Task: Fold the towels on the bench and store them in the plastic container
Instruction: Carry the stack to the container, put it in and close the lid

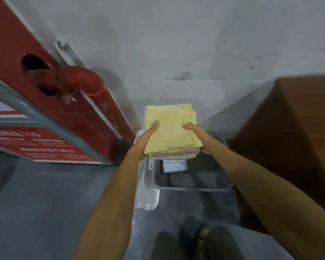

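Wall [176,44] of pale grey fills the upper view, meeting a grey floor [45,203] below. Red cabinet [36,91] with white lettering stands at the left, a red pipe [77,77] elbowing out of a hole in its side. Brown wooden desk [289,137] rises at the right, its side just beside the plastic container [193,186]. That container sits open on the floor, its clear lid [146,199] leaning at its left edge, and a folded white towel [174,166] lies inside. Above it hangs a stack of folded towels [171,130], yellow on top with a red-patterned layer showing at the near edge. The left hand [144,139] grips the stack's left side, thumb on top; the right hand [199,136] grips the right side, fingers [188,127] curled over the cloth.
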